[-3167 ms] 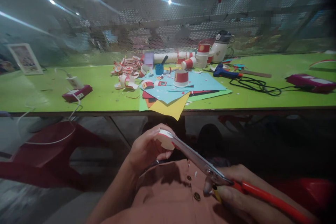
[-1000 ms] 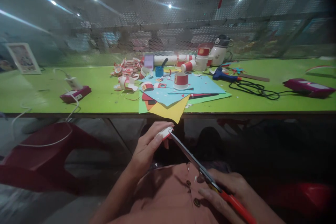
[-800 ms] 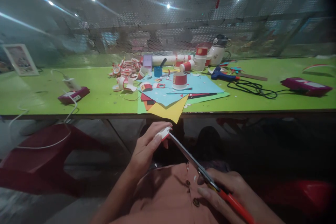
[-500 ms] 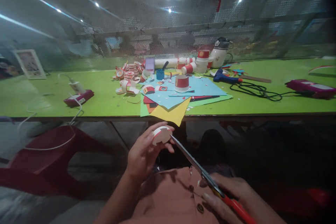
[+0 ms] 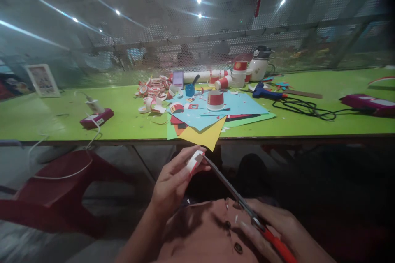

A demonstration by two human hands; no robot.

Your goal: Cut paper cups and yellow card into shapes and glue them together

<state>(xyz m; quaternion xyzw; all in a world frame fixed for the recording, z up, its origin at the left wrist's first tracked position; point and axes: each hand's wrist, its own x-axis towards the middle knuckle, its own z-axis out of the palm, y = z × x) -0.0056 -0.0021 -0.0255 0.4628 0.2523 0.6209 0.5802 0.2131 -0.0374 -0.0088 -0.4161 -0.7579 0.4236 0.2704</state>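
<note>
We noted a green table (image 5: 138, 129) across mid-frame. At left stood a white-framed picture (image 5: 43, 81) and a purple power strip (image 5: 98, 118). At centre we logged a red-and-white scrap pile (image 5: 156, 87) and layered coloured sheets (image 5: 205, 134); at right, a blue glue gun (image 5: 267, 92) and a purple box (image 5: 368, 105).

Metal scissor blades (image 5: 230, 186), matt paper sheets (image 5: 205, 133)
</note>
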